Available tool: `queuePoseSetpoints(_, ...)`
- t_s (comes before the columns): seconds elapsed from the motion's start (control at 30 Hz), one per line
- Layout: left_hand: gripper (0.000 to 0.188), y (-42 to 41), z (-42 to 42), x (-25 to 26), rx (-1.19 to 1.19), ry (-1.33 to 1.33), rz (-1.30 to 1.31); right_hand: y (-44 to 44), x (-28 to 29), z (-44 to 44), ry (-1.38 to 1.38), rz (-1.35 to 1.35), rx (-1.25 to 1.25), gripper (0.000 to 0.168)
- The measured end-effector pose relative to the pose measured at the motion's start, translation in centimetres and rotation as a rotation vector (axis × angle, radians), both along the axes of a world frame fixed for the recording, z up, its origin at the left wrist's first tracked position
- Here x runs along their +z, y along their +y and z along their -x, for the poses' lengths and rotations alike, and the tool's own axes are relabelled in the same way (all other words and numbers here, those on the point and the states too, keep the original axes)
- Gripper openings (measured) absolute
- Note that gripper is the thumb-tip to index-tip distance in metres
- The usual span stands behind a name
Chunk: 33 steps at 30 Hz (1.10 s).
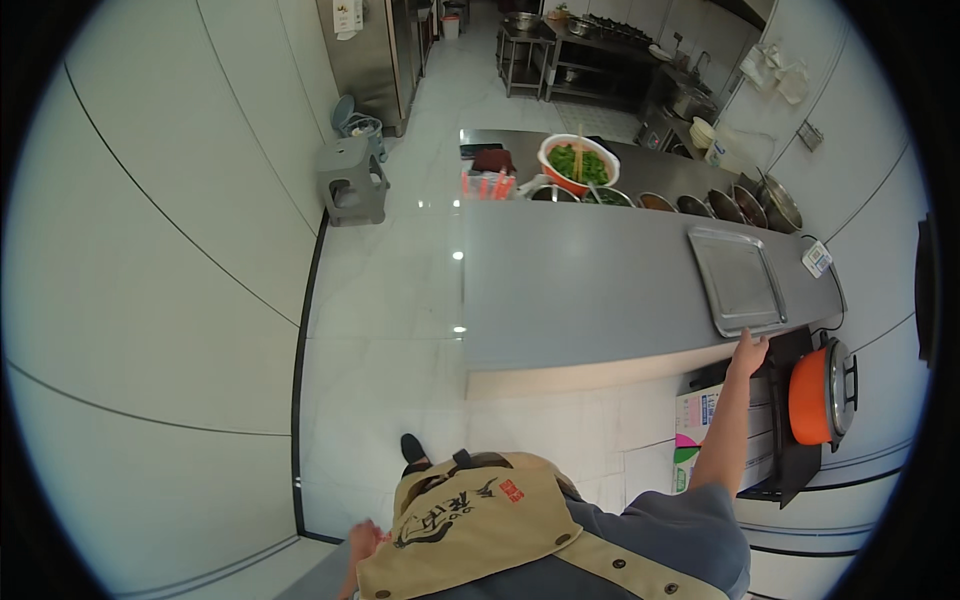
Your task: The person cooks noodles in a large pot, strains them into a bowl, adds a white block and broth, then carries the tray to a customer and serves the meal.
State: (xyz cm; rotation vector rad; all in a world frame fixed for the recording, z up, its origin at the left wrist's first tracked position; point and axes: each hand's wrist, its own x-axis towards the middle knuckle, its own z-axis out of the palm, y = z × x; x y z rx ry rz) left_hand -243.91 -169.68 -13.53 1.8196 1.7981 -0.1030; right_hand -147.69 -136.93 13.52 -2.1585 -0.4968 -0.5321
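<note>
My right hand (750, 352) reaches out to the near edge of a rectangular metal tray (739, 281). The tray lies flat at the right end of a grey counter (585, 277). Fingertips meet the counter's front edge beside the tray rim; whether they grip it is unclear. Low at my left side, my left hand (365, 538) hangs by the tan apron (480, 517). Something reddish shows at its fingers, too small to make out.
Behind the counter's top stand an orange-and-white bowl of greens (579, 161) with chopsticks and several metal bowls (726, 204). An orange lidded pot (814, 397) sits on a black stand at right, beside cartons (696, 416). A grey plastic stool (354, 180) stands along the left wall.
</note>
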Motion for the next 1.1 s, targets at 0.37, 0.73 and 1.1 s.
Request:
queuePoseSetpoints(0.37, 0.018, 44.7, 23.6, 6.5, 1.121, -0.696, 0.183, 24.4, 18.7, 42.8, 0.169, 0.015, 0.898, 0.034)
queuePoseSetpoints(0.73, 0.03, 65.3, 27.6, -3.7, 0.194, -0.122, 0.36, 58.5, 20.0, 55.1, 0.2, 0.74, 1.473, 0.034)
queuePoseSetpoints(1.1, 0.033, 99.6, 29.4, -0.5, 0.363, -0.225, 0.425, 94.1, -2.8, 54.9, 0.684, 0.853, 1.319, 0.038)
